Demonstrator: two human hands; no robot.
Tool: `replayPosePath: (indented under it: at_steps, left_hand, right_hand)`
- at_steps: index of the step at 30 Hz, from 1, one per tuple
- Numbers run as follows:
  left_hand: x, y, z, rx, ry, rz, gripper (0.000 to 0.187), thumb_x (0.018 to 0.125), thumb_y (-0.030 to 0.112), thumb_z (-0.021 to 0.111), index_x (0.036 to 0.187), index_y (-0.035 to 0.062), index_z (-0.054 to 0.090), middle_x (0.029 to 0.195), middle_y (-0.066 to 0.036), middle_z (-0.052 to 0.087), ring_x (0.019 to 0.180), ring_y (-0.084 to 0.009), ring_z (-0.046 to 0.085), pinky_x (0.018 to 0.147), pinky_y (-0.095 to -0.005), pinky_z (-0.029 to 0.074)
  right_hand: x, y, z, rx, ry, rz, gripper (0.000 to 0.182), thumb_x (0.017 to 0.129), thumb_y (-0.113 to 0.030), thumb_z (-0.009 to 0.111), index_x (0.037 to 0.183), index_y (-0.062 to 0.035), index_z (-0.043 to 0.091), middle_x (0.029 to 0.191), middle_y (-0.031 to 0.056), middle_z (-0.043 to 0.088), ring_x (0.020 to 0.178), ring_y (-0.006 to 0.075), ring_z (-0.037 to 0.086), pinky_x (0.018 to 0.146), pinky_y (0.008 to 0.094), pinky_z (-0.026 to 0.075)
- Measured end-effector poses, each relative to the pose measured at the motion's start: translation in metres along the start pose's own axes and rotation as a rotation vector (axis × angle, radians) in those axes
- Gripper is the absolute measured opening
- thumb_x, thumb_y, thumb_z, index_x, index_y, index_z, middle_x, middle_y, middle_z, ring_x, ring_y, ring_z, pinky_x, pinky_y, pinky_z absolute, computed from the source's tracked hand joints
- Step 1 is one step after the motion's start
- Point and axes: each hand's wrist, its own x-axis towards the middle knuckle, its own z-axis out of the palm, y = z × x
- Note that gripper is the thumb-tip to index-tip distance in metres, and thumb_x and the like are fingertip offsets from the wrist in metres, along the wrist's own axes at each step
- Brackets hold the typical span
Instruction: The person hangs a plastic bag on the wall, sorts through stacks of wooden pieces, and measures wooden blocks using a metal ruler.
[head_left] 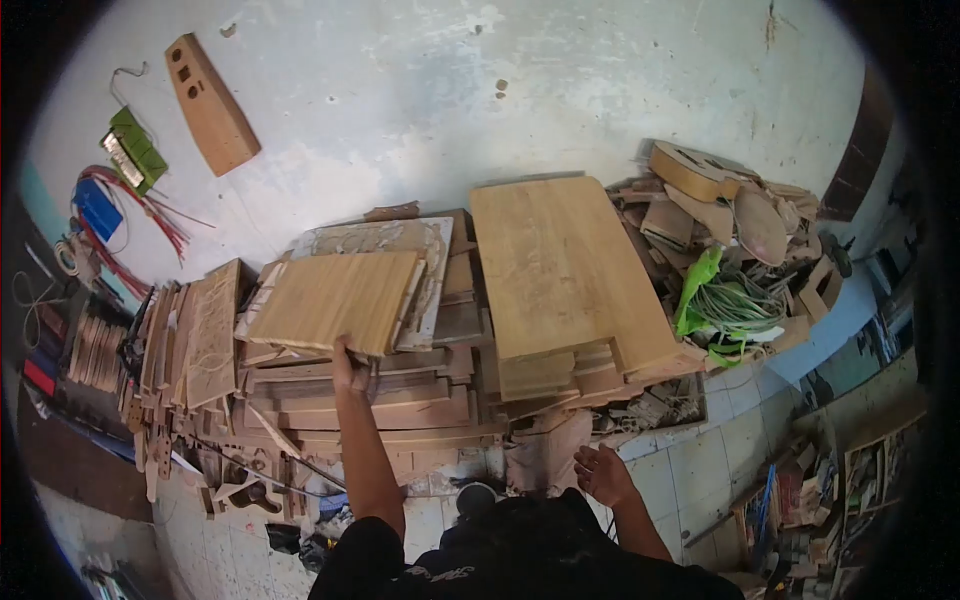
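Note:
My left hand grips the near edge of a striped light-wood board, thumb on top and fingers beneath. The board is slightly tilted and lies over a pale, rough-surfaced panel on a stack of planks. My right hand is low in front of me, holding nothing, its fingers loosely bent and apart. Beyond it a large flat wooden board with a notched near corner leans back on the pile, and smaller pale pieces show at its notch.
On the right, a guitar-shaped body and a green bag with cords lie on wood scraps. Boards stand upright at left. A hand plane sits below them. A shelf of offcuts stands at lower right.

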Motion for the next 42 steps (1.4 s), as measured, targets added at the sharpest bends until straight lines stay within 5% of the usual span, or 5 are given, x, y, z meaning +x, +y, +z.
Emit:
replayPosePath:
  at_steps: [14,24,27,35,42]
  left_hand:
    - [0.009,-0.017,0.03,0.385,0.405,0.09,0.061,0.085,0.021,0.072,0.133,0.0025,0.039,0.122,-0.014,0.056,0.088,-0.0264,0.065,0.062,-0.0339,0.056]
    - [0.035,-0.055,-0.042,0.635,0.474,0.061,0.109,0.081,0.045,0.072,0.149,-0.0107,0.008,0.151,-0.035,0.008,0.135,-0.0469,0.029,0.108,-0.0484,0.032]
    - [0.055,-0.073,-0.023,0.886,0.488,0.513,0.106,0.082,0.046,0.071,0.151,-0.0077,0.01,0.151,-0.037,0.004,0.137,-0.0493,0.025,0.109,-0.0467,0.03]
    - [0.072,-0.05,0.042,1.306,0.503,0.275,0.101,0.081,0.05,0.068,0.152,-0.0017,0.017,0.139,-0.032,0.045,0.13,-0.0445,0.043,0.108,-0.046,0.033]
    - [0.02,-0.057,0.067,1.279,0.43,0.321,0.1,0.077,0.054,0.069,0.146,-0.0059,0.029,0.136,-0.032,0.047,0.131,-0.0407,0.044,0.102,-0.0467,0.041]
  right_hand:
    - [0.028,-0.049,-0.004,0.049,-0.071,-0.098,0.025,0.093,-0.034,0.059,0.096,-0.0089,0.062,0.09,0.0042,0.061,0.075,0.0185,0.059,0.065,0.0311,0.056]
    - [0.021,-0.032,-0.045,0.171,0.028,-0.037,0.031,0.095,-0.037,0.051,0.098,-0.0099,0.065,0.085,0.0048,0.068,0.077,0.0198,0.065,0.067,0.0315,0.056]
    - [0.023,-0.029,-0.062,0.209,0.146,-0.019,0.027,0.095,-0.034,0.05,0.095,-0.0102,0.063,0.084,0.004,0.065,0.078,0.0193,0.064,0.069,0.0322,0.055]
    - [0.017,-0.036,-0.106,0.122,0.284,-0.072,0.028,0.094,-0.037,0.051,0.105,-0.0122,0.057,0.093,0.0025,0.06,0.078,0.018,0.057,0.067,0.0313,0.048]
    - [0.011,-0.112,-0.101,-0.155,0.275,-0.467,0.019,0.095,-0.032,0.051,0.087,-0.0148,0.053,0.078,-0.0013,0.053,0.071,0.0159,0.053,0.063,0.0301,0.043]
